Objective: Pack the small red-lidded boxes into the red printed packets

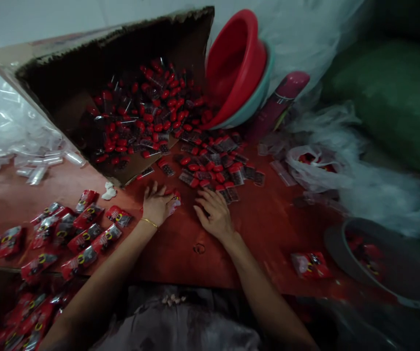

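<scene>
My left hand is on the red tabletop, its fingers over a small red packet that pokes out beside them. My right hand has its fingers apart and holds nothing, close to the near edge of a pile of small clear tubes with red caps. More such red-capped pieces spill from a cardboard box lying on its side. Filled red packets are scattered left of my left arm.
Red and light-blue basins lean beside the box, next to a pink-capped can. Clear tubes are heaped at left. At right are plastic bags, a grey basin and a packet. More packets lie lower left.
</scene>
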The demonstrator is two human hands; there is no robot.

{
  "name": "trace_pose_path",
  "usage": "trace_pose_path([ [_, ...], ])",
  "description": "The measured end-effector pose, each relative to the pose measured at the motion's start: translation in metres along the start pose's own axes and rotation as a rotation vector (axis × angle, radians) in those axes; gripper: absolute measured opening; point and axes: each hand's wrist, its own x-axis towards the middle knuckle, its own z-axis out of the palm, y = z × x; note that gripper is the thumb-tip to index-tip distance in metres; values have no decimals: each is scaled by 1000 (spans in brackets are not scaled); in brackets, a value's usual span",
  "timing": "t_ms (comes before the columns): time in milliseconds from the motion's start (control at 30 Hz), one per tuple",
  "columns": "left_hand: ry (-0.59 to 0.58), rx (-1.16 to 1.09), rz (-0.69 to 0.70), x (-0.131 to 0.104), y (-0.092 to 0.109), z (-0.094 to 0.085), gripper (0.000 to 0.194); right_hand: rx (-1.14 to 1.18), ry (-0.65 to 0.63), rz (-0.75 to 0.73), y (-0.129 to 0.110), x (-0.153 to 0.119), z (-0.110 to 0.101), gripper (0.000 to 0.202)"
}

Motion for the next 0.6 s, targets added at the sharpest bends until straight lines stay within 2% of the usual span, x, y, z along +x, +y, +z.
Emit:
trace_pose_path([
  [133,73,-11,-17,-12,-1,-2,30,54,44,-22,5,-2,4,17],
  [267,207,-37,-51,-25,2,-13,33,131,41,13,-7,-2,5,20],
  [400,277,-66,-40,-36,16,-25,29,242,-48,217,-35,4,11,37],
  [467,287,-108,-17,-40,24,-30,28,333,-97,355,-47,9,17,36],
  [533,315,-214,-46,-42,28,-32,31,447,-94,446,-55,13,23,36],
  [600,326,-427,-137,-44,30,-32,38,549,-40,474,-59,14,27,38],
])
